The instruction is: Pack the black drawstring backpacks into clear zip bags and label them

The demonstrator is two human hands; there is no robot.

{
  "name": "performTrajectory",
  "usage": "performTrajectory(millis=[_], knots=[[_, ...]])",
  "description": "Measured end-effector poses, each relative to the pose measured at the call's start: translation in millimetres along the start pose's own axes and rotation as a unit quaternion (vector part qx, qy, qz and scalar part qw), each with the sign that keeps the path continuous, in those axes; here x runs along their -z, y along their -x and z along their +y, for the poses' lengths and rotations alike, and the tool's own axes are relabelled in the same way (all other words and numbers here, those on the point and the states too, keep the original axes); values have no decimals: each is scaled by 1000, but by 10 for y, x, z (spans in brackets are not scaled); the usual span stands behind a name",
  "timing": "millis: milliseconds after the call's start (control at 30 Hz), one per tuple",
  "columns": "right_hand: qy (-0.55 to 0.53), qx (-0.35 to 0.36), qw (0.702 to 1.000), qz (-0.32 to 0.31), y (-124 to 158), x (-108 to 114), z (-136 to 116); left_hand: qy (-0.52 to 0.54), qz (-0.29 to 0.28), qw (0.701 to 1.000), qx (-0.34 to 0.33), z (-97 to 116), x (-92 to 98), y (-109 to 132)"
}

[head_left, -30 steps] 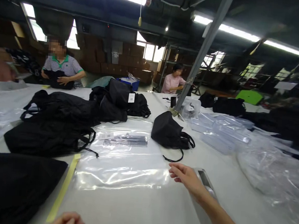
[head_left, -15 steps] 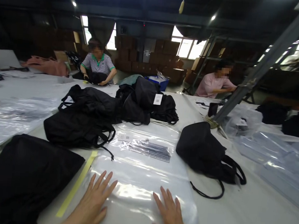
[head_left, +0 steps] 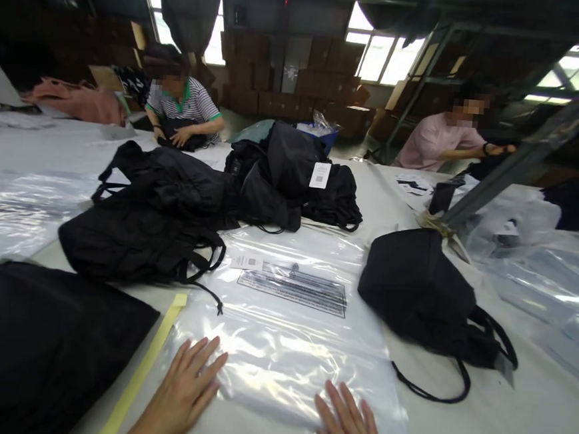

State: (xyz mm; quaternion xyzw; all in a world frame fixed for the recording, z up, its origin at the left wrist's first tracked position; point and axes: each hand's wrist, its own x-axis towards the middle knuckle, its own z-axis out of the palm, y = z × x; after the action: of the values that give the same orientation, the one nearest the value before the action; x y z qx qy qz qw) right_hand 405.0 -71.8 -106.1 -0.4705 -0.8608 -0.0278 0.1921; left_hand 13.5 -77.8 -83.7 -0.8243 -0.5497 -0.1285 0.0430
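A clear plastic bag (head_left: 280, 336) with a printed text box lies flat in front of me. My left hand (head_left: 183, 386) rests open, palm down, at its lower left, fingers spread. Palm down at the lower right of the plastic, my right hand (head_left: 350, 426) is open too and holds nothing. Left of the plastic are a black drawstring bag (head_left: 132, 241) and a flat black bag (head_left: 43, 345). Another black bag with a cord (head_left: 414, 290) lies to the right. Yellow tape (head_left: 145, 366) runs beside my left hand.
Black bags with a white tag (head_left: 293, 170) are piled beyond the plastic. Clear plastic sheets lie left (head_left: 24, 206) and right (head_left: 554, 291). A slanted metal post (head_left: 535, 149) rises at the right. Two people work across the white table (head_left: 93, 161).
The view has tilted down and shifted. My right hand sits slightly lower and farther right in view. The person at right has raised a hand. Both my hands remain flat.
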Motion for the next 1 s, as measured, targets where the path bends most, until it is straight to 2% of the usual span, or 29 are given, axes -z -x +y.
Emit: performTrajectory(millis=[200, 400, 467, 567, 667, 733, 833, 933, 1000], knots=[[-9, -13, 999, -30, -106, 145, -108, 76, -57, 994, 52, 102, 185, -46], [3, -29, 998, -61, -193, 288, -227, 59, -46, 993, 88, 288, 393, -22], [-5, -38, 996, -75, -211, 395, -284, 50, -25, 992, 117, 449, 417, 29], [-46, -73, 990, -111, -207, 620, -434, 47, 14, 988, 149, 801, 406, 175], [-78, -109, 982, -134, -194, 833, -593, 67, 34, 987, 140, 1176, 359, 370], [-88, -129, 978, -137, -241, 937, -611, 87, 48, 987, 126, 1338, 316, 461], [-91, -184, 973, -111, -434, 1109, -393, 116, 96, 982, 115, 1384, 195, 465], [-68, -260, 962, -52, -713, 1416, 93, 117, 121, 978, 127, 1284, -29, 397], [-37, -331, 943, -8, -918, 1658, 484, 98, 120, 979, 135, 1210, -222, 384]])
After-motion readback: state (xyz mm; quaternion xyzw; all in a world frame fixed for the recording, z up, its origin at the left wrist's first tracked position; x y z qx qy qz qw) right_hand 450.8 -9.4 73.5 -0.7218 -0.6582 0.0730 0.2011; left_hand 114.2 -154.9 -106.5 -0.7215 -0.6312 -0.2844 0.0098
